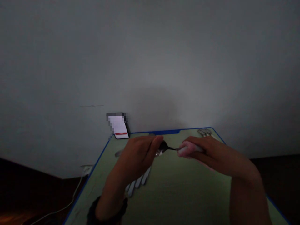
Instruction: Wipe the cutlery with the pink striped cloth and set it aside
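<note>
Over a green table with a blue rim (pixel 154 132), my left hand (pixel 138 156) is closed around one end of a dark metal spoon (pixel 167 147). My right hand (pixel 211 154) is closed on a pale pink cloth (pixel 187 149) pressed against the spoon's other end. Both hands hover just above the tabletop. Under my left hand several pieces of white-handled cutlery (pixel 138 182) lie in a row on the table.
A phone (pixel 119 126) with a lit screen leans against the grey wall at the table's far left corner. More cutlery (pixel 205 132) lies at the far right corner. A wall socket with a white cable (pixel 70 203) sits low on the left. The room is dim.
</note>
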{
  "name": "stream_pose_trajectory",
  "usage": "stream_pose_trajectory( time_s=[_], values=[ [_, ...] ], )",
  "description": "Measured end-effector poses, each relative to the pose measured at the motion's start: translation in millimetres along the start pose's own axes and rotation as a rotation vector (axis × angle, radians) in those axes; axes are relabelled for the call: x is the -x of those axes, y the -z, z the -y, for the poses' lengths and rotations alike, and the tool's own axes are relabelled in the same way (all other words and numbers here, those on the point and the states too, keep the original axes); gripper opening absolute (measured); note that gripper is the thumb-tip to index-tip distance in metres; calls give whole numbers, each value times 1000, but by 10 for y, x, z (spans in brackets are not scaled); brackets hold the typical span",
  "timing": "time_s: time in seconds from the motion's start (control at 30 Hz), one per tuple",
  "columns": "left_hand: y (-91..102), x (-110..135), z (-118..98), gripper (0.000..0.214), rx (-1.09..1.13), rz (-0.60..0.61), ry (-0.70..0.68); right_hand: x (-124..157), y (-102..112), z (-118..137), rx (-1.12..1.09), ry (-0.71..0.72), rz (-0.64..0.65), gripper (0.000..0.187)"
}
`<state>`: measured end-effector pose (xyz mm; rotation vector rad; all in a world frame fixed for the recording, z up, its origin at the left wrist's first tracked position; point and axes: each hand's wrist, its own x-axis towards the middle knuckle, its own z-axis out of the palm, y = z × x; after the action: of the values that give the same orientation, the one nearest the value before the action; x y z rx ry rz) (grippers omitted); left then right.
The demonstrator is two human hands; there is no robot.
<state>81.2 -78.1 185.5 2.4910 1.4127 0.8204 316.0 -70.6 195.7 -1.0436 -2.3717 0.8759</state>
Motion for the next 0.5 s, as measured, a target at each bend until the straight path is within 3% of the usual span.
stream_pose_trajectory(
  time_s=[0.1, 0.3, 0.4, 0.5],
  values=[
    [-112, -33, -74, 54, -43, 83, 14, -28, -48, 40, 32, -1, 13, 21],
    [-198, -47, -75, 50, -104, 103, -1, -106, -183, 102, 111, -57, -26, 19],
    [-189, -62, -68, 46, -13, 81, 73, -145, -243, 126, 112, -64, -85, 21],
    [-180, -64, -102, 32, 183, -16, 135, -166, -237, 117, 54, -27, -68, 23]
  ],
)
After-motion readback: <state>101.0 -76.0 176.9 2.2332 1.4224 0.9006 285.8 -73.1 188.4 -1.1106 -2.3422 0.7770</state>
